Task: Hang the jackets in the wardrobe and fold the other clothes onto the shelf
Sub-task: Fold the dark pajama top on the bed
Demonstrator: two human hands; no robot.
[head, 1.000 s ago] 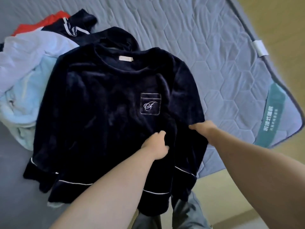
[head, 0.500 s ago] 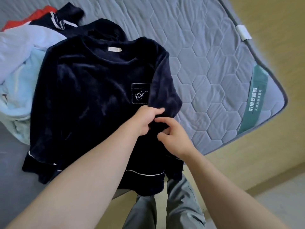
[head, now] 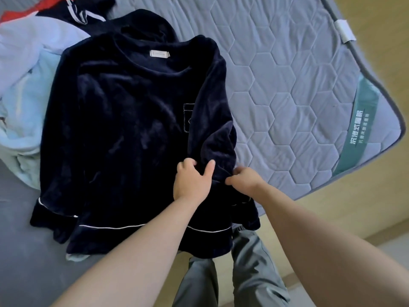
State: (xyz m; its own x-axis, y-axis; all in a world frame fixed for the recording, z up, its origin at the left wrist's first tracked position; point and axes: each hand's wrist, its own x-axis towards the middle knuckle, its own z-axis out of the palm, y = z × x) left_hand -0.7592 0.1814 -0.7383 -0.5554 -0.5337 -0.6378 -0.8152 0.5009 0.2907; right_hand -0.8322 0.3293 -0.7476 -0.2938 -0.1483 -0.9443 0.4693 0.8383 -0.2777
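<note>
Nearest, the person's grey trousers (head: 221, 275) are seen below the bed's near edge. Just above them, the left grip (head: 192, 182) is curled round a bunched fold of the navy velvet top (head: 115, 134), thumb on one side and fingers on the other. The right grip (head: 243, 179) is closed in a pinch on the same fabric just beside it.

The top is laid front-up on the mattress (head: 287, 89) with its long axis running near to far. The hem is turned toward the person and overhangs the bed edge, and the collar with its label (head: 159, 54) is pointed away. One sleeve is folded inward over the chest pocket (head: 188, 116), half hiding it. The other sleeve is laid along the left side, its white-piped cuff (head: 53, 209) near the bed edge.

Open quilted mattress is seen on the right as far as the green band (head: 358, 134) and the rounded corner. On the left the top is touched by a pile of clothes (head: 24, 85), and a second dark garment (head: 143, 23) is seen beyond the collar.
</note>
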